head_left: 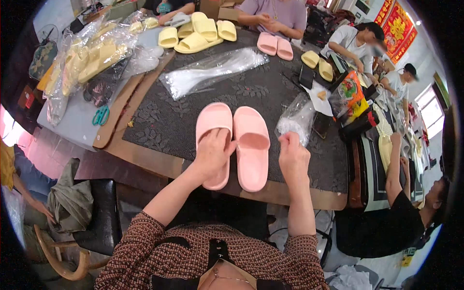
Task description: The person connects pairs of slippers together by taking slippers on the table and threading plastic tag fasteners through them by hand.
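Note:
Two pink slide sandals lie side by side on a dark patterned mat [164, 121] near the table's front edge. My left hand [212, 153] rests on the left pink slipper [212, 121], fingers over its strap. The right pink slipper [251, 145] lies untouched next to it. My right hand [292, 154] pinches the lower edge of a clear plastic bag [297, 118] that stands just right of the slippers.
A flat stack of clear bags [208, 72] lies farther back on the mat. Yellow slippers [198, 31], another pink pair [274, 46], bagged yellow slippers [92, 53] and green scissors [100, 116] sit around. Other people work at the far and right sides.

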`<state>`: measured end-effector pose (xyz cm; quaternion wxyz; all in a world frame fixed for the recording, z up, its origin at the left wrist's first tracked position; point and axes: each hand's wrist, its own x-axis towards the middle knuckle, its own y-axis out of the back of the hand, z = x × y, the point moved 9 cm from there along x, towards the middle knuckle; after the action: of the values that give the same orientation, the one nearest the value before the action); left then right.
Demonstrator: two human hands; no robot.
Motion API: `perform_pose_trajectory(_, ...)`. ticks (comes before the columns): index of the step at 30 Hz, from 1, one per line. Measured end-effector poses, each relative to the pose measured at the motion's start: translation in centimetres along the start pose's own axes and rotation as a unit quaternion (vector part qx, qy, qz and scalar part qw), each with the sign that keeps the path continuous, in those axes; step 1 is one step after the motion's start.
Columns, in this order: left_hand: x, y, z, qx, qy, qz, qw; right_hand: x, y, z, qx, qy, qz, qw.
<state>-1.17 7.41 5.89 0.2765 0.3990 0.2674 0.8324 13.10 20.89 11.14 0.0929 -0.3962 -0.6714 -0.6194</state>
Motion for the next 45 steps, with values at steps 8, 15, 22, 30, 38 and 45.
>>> perform_pose_trajectory(8,-1.0,0.1,2.5,-0.058,-0.024,-0.001,0.998,-2.2,3.8,-11.4,0.248,0.169,-0.022,0.954)
perform_pose_trajectory(15,-1.5,0.3,1.7,-0.002,-0.062,0.024,0.998,-3.4,4.3,-15.3,0.336,0.251,-0.023,0.907)
perform_pose_trajectory(22,-3.1,3.6,5.5,-0.276,-0.135,-0.020,0.952,-3.7,4.3,-16.3,0.369,0.262,-0.031,0.891)
perform_pose_trajectory(30,-3.8,5.5,2.6,-0.259,-0.048,0.043,0.964,-2.8,3.2,-12.6,0.309,0.174,-0.015,0.935)
perform_pose_trajectory(38,-5.6,4.9,1.2,-0.498,0.092,-0.050,0.861,-4.5,-1.4,-7.4,0.225,0.093,-0.071,0.967)
perform_pose_trajectory(45,-6.7,5.3,-0.9,-0.651,0.200,0.002,0.732,-5.4,2.2,-5.9,0.176,0.088,-0.011,0.980)
